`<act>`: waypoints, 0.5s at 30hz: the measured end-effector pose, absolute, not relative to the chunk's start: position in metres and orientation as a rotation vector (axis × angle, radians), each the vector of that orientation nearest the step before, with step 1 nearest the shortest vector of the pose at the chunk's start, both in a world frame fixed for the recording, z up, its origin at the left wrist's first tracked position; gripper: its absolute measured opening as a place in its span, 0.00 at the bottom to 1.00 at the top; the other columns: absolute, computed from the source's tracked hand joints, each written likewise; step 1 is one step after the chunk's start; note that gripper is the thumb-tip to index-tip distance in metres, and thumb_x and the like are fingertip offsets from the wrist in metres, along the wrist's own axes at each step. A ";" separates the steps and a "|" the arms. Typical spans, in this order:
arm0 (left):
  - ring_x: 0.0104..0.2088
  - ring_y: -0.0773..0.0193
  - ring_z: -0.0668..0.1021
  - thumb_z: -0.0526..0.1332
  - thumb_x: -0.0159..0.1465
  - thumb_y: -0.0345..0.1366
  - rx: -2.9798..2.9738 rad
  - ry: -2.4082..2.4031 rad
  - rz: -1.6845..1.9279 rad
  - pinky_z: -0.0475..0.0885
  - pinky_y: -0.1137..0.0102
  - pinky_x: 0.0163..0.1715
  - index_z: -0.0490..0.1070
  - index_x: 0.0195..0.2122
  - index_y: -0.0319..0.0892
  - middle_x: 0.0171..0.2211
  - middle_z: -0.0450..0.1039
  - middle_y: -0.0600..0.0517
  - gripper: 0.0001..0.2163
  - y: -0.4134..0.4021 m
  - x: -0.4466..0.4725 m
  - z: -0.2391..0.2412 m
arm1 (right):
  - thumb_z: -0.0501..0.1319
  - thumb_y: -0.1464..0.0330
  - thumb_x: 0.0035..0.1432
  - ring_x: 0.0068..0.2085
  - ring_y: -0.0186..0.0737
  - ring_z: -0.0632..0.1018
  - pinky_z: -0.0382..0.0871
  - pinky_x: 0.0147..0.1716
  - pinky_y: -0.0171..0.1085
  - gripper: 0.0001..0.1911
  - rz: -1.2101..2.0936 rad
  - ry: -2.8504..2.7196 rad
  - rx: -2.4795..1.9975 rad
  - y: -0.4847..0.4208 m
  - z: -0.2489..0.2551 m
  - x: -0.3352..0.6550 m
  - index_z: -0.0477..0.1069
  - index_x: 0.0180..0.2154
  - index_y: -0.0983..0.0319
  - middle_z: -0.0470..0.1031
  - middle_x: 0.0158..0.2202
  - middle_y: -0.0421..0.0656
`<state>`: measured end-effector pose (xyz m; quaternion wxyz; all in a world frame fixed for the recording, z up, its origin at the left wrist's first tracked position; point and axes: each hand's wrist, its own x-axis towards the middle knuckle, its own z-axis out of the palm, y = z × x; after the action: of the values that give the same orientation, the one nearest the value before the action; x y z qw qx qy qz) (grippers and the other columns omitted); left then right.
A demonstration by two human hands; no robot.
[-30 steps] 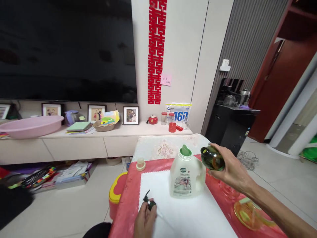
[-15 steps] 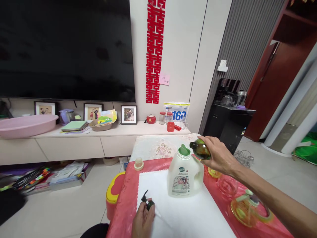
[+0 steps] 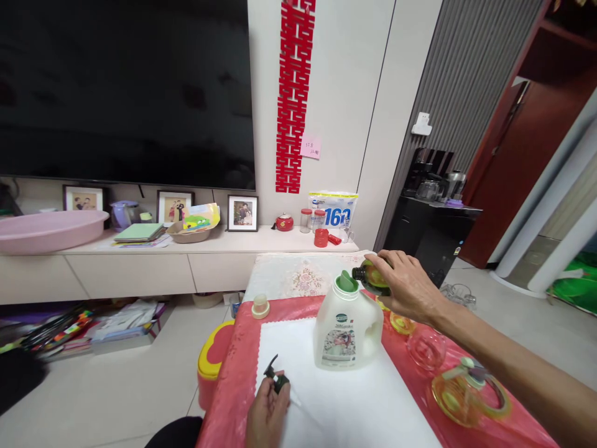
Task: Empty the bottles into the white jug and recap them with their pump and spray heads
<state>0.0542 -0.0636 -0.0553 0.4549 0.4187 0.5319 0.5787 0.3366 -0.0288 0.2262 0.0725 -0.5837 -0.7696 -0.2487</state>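
My right hand [image 3: 405, 283] is closed round a green bottle [image 3: 373, 277], tilted nearly level, its dark neck at the green spout of a detergent jug [image 3: 342, 336]. The white jug stands upright, uncapped, with a picture label on its front. Whether liquid is flowing I cannot tell. In my left hand [image 3: 268, 407] is a black pump head [image 3: 277, 375], gripped between thumb and fingers, its pale tube trailing right over the white mat [image 3: 298, 339]. A cream cap [image 3: 260, 307] rests on the red cloth, left of the jug.
Right of the jug, a yellow glass teapot [image 3: 454, 398] and a pink glass vessel [image 3: 426, 347] stand on the red cloth [image 3: 224, 404]. A red and yellow stool [image 3: 217, 354] is by the table's left edge. Behind runs a low white cabinet [image 3: 140, 274].
The bottle in my right hand has come slightly left and closer to the jug's spout. My left hand keeps its hold on the pump head. The view has shifted a little.
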 end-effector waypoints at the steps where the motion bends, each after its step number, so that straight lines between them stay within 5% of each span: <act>1: 0.26 0.61 0.78 0.68 0.50 0.58 1.034 1.308 1.421 0.74 0.71 0.27 0.74 0.36 0.40 0.28 0.79 0.49 0.25 -0.064 0.054 -0.055 | 0.61 0.68 0.54 0.54 0.55 0.69 0.62 0.46 0.48 0.34 -0.761 -2.317 -1.753 -0.029 0.227 0.336 0.59 0.62 0.59 0.67 0.57 0.55; 15: 0.32 0.57 0.82 0.69 0.51 0.58 1.025 1.268 1.344 0.76 0.71 0.31 0.75 0.39 0.40 0.34 0.82 0.46 0.26 -0.058 0.047 -0.067 | 0.59 0.73 0.48 0.55 0.56 0.68 0.60 0.48 0.49 0.36 -0.891 -2.354 -1.730 -0.024 0.234 0.336 0.61 0.62 0.61 0.68 0.57 0.57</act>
<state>0.0474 -0.0583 -0.0671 0.4920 0.4223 0.5225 0.5538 0.3359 -0.0243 0.2342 0.0439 -0.5658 -0.7700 -0.2915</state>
